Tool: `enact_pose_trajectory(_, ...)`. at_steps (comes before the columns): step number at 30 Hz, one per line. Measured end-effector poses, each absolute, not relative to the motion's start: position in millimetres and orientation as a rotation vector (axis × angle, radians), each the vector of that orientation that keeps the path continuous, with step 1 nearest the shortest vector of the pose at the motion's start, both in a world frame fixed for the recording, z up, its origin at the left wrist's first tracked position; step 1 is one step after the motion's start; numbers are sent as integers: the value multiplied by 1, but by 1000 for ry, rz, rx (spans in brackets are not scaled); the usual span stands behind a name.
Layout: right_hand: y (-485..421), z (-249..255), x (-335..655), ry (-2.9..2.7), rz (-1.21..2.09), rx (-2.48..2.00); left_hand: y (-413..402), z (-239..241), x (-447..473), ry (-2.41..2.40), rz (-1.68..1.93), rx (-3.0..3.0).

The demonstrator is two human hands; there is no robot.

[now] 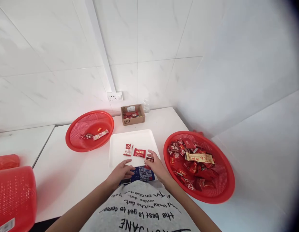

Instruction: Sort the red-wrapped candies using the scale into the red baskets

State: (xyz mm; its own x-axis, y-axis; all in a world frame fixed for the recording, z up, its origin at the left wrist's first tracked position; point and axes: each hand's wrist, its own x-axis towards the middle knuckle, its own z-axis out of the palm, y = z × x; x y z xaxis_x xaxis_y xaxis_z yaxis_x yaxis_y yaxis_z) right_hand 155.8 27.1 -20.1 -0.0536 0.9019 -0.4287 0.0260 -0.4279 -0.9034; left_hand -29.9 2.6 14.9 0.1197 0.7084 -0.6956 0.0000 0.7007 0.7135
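Observation:
A white tray (117, 138) sits on a scale with a blue keypad (146, 174) at its near side. In the tray lie a white-and-red packet (128, 149) and a red candy packet (139, 152). My right hand (157, 165) is at the tray's near right corner, thumb and fingers closed around a small dark red candy packet (149, 159), partly covered by the fingers. With fingers apart and holding nothing, my left hand (121, 172) hovers by the tray's near left edge, over the left part of the scale.
To the right stands a red basket (226, 190) full of mostly red packets. Another red basket (74, 125) at the left holds several packets. A cardboard box (133, 121) with packets and a clear plastic bottle (146, 105) stand near the wall. A red perforated basket (14, 196) is at far left.

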Motion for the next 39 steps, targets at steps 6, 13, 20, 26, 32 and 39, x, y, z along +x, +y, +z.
enact_pose_trajectory(6, 14, -5, 143, -1078, 1773, -1253, 1, 4, -14, 1215, 416, 805)
enact_pose_trajectory(13, 4, -9, 145, -1198, 1774, -1209, 3, -2, -15, 1145, 465, 848)
enact_pose_trajectory(20, 2, -13, 210, -1101, 1548, -1502, 5, 6, -18, 1183, 441, 810)
enact_pose_trajectory(26, -14, -28, 298, -1300, 966, -2057, 5, 8, -17, 1114, 399, 753)
enact_pose_trajectory(32, -30, -52, 333, -1326, 814, -2410, 2, 4, -12, 1110, 371, 815)
enact_pose_trajectory(39, -31, -59, 324, -1326, 916, -2335, 0, 0, -15, 1070, 377, 816)
